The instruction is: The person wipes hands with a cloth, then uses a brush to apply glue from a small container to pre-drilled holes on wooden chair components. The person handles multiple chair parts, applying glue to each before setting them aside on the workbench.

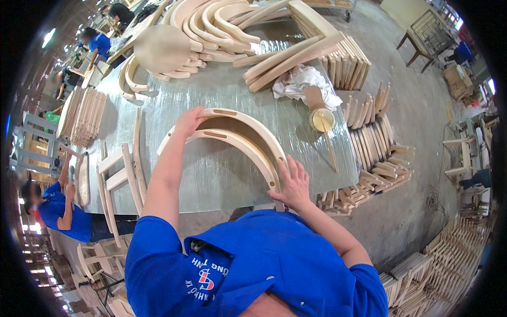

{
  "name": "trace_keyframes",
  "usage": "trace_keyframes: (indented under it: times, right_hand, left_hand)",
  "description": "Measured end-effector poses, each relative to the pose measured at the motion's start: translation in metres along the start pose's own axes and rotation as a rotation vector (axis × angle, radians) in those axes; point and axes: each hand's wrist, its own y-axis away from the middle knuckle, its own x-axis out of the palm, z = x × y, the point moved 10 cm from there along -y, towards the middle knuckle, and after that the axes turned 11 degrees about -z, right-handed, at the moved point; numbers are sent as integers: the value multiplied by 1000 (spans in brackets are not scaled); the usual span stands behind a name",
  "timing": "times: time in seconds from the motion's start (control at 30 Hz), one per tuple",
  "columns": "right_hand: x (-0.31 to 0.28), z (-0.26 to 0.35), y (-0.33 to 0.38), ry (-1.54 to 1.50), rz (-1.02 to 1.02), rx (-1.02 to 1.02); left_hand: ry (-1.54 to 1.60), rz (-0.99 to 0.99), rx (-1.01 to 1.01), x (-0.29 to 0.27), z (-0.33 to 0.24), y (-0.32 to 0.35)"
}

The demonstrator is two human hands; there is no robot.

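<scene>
Over the table's front part, my hands hold two curved, pale wooden chair-rail pieces, an outer one (248,122) and an inner one (235,143), lying nested with a brown gap between them. Each has long cut slots along its edge, and small holes show near some ends. My left hand (190,122) is closed over the left part of the curves, its fingertips partly hidden. At the right ends, my right hand (293,182) grips with the fingers by the outer piece and the thumb by the inner one.
The table (211,185) is covered in shiny film. At its right stand a glue cup (322,120) with a stick and a white cloth (303,84). Curved pieces (211,26) pile up behind; a chair frame (124,177) leans left, near a co-worker (66,211). Wooden parts (369,145) stack at right.
</scene>
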Motion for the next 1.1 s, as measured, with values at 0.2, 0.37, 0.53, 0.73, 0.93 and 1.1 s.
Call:
trace_keyframes:
  times: [0.2, 0.37, 0.53, 0.73, 0.93, 1.1]
  right_hand:
    - [0, -37, -23, 63, -104, 32]
    - [-24, -101, -19, -407, -347, 347]
    - [61, -148, 15, -2110, -313, 1330]
    - [55, -175, 4, -2305, -679, 1364]
    - [-17, -225, -2, -1723, -819, 1084]
    - [-98, -243, -20, -1387, -874, 712]
  left_hand:
    - [184, -135, -237, -1, 15, 51]
    - [155, -537, -199, -42, 3, 77]
    - [447, -462, 110, 1, -131, 2]
    - [1359, 412, -661, 161, -241, -49]
    - [1369, 538, -843, 223, -282, -46]
    - [1142, 619, -717, 227, -310, -53]
